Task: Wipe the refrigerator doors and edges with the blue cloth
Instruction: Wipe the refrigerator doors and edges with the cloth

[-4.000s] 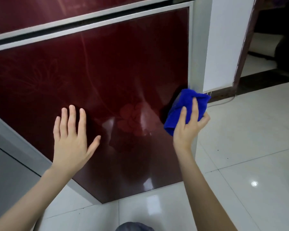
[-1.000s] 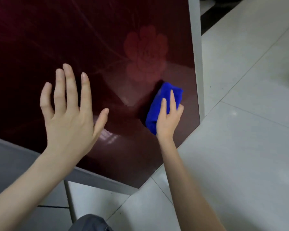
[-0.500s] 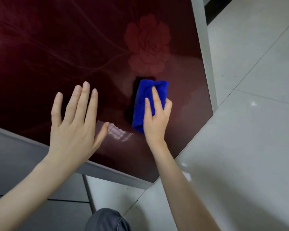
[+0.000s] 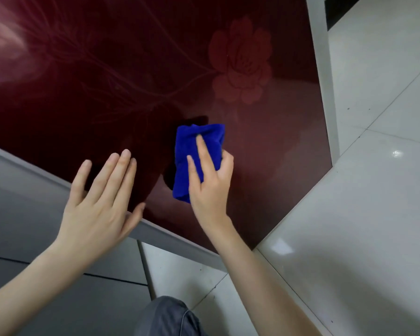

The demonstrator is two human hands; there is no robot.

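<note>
Right hand point(image 4: 210, 184): presses the bunched bright blue cloth point(image 4: 194, 151) flat against the glossy dark red refrigerator door point(image 4: 131, 81); two fingers point(image 4: 200, 146) lie spread over the cloth's face and the thumb side wraps its right edge, so the hand is clamped on it.
Blue cloth: sits low on the door, below and a little left of the pale printed flower point(image 4: 240, 61), well apart from the grey right door edge point(image 4: 323, 76).
Change in cloth position: four seconds ago it was at the right door edge; one second ago it was just inside that edge; half a second ago it was nearer the middle; now it has shifted further left and lower relative to the flower.
Left hand point(image 4: 100, 207): open, palm toward the door, fingers straight and close together with the thumb out to the side; whether it touches the surface cannot be told.
Change in left hand: earlier it was higher on the red panel; now its fingertips overlap the grey lower trim point(image 4: 22, 163) of the door.
Floor: white glossy tiles point(image 4: 361, 214) to the right and below.
Bottom of view: a grey fabric-covered knee point(image 4: 167, 316).
</note>
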